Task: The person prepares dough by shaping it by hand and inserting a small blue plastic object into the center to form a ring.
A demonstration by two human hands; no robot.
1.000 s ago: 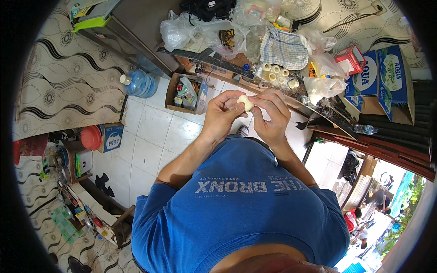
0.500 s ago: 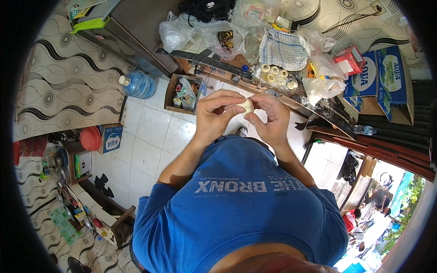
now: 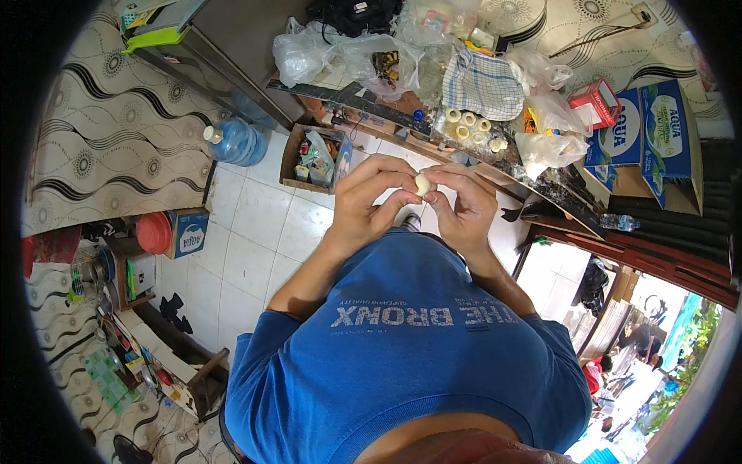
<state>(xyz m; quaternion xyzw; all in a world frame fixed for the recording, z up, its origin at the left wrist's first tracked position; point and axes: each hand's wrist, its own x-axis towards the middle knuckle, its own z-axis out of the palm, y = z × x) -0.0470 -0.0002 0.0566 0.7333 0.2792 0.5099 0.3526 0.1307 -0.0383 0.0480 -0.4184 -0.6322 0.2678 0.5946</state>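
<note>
Left hand [image 3: 369, 199] and right hand [image 3: 468, 206] pinched one dough piece [image 3: 423, 185], grip closed; several dough rings [image 3: 468, 124] lay formed on the far surface [image 3: 555, 184]; I couldn't tell what remained.

Daylit, strongest from lower right; burnt out to white in the doorway [image 3: 630, 390]. Well lit, faintly glossy across the tiled floor [image 3: 243, 240]. Black at the corners, bowed hard toward the rim. Reasonably sharp mid-frame; soft on far outdoor detail.
</note>
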